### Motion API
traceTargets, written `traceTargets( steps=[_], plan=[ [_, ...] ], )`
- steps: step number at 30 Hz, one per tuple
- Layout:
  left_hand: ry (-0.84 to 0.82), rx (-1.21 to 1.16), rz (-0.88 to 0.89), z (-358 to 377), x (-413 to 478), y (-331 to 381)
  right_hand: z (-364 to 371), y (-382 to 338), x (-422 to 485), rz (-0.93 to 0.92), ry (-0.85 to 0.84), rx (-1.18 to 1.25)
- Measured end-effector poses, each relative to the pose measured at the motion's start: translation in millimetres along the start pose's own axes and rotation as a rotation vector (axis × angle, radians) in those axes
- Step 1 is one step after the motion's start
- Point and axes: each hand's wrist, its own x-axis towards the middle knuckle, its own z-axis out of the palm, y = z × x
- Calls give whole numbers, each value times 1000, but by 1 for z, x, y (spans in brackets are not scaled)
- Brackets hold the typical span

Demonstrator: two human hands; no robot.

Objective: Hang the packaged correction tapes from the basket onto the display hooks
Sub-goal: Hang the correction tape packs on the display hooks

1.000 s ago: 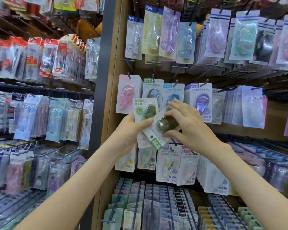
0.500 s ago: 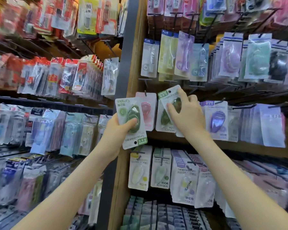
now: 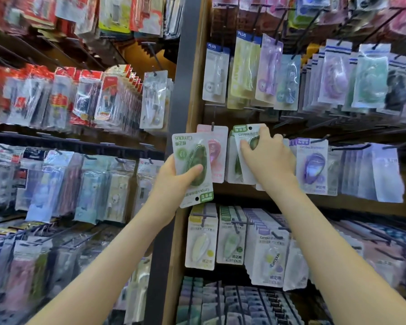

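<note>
My left hand (image 3: 174,177) grips a packaged green correction tape (image 3: 192,167), held upside down in front of the wooden rack's left edge. My right hand (image 3: 268,160) holds a second green correction tape package (image 3: 246,139) upright against the middle row of hooks, thumb on its blister. Its top hole sits level with the hook row, over other green packs hanging there. A pink tape pack (image 3: 215,148) hangs on the hook between my hands. No basket is in view.
A purple tape pack (image 3: 313,165) hangs right of my right hand. Rows of PLUS tapes (image 3: 217,73) hang above, yellow and green packs (image 3: 201,238) below. A dark post (image 3: 188,73) separates the left rack of blurred stationery packs (image 3: 56,102). Bare hook tips stick out at right.
My right hand lifted one green pack from my left hand's stack up to the hook row and squared it upright. My left hand keeps the other pack. The view rose and shifted left.
</note>
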Motion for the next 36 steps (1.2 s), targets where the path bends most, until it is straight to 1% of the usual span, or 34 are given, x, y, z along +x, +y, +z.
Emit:
traceTargets(
  steps=[6,9,13,17,21,23,24,25,26,27,28,29,30,31,32,33,34,36],
  plan=[
    [-23,-20,2,8,-2,-1,-4,-4,-2,-17,-39,-73],
    [-23,-24,1,11,-3,0,-6,-2,-3,-50,-82,-52],
    [-11,-20,13,14,-3,1,-6,3,1,-68,-93,-21],
    [-3,-42,25,15,-6,1,2,7,5,-51,-170,-32],
    [18,-51,33,15,-8,1,14,14,16,-1,-296,50],
    [21,-10,81,15,-8,1,16,20,17,-9,-357,51],
    [11,58,147,16,-10,1,15,22,14,-28,-360,58],
    [1,182,262,16,-10,-1,11,24,10,-50,-328,102],
    [-2,371,423,16,-11,-3,6,26,3,-63,-281,193],
    [-5,590,610,15,-9,-6,0,29,-4,-57,-246,354],
    [-17,757,777,14,-6,-8,-7,32,-12,-24,-263,576],
    [-49,843,879,15,-4,-9,-15,33,-20,32,-373,801],
    [-94,856,921,17,-4,-9,-22,36,-27,71,-557,983],
    [-146,817,913,22,-6,-7,-26,39,-34,81,-731,1108],
    [-182,745,844,28,-9,-5,-27,45,-38,53,-845,1188],
    [-195,655,734,34,-12,-1,-27,50,-42,30,-884,1258],
    [-183,570,612,41,-16,2,-23,55,-44,28,-837,1302],
    [-136,425,389,51,-18,6,-18,62,-49,90,-690,1413]
  ],
)
